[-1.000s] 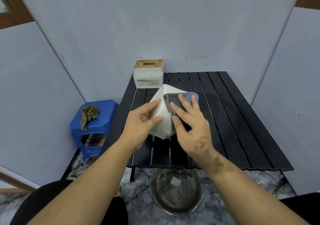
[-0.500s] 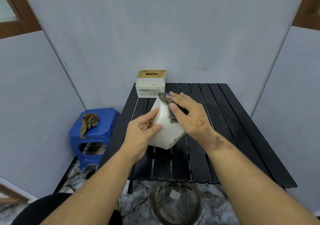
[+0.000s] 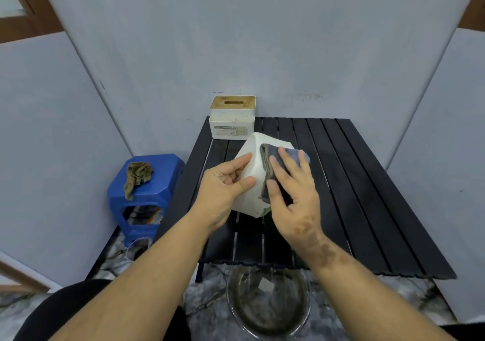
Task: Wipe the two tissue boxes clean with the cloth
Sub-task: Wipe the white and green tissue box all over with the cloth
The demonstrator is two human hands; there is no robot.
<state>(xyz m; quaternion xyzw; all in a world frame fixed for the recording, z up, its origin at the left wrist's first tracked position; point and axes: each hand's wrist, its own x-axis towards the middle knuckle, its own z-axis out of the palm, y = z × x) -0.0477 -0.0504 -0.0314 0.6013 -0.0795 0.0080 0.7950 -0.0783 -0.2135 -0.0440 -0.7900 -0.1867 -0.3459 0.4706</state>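
Tissue box (image 3: pixel 250 180) gripped by left hand (image 3: pixel 225 185); right hand (image 3: pixel 291 183) presses cloth (image 3: pixel 267 156) flat.

Smooth white plastic box (image 3: pixel 249 180); soft grey cloth (image 3: pixel 273 167); wood-look lid (image 3: pixel 233 102); matt black slatted table (image 3: pixel 367 183); glossy blue plastic stool (image 3: pixel 147 196).
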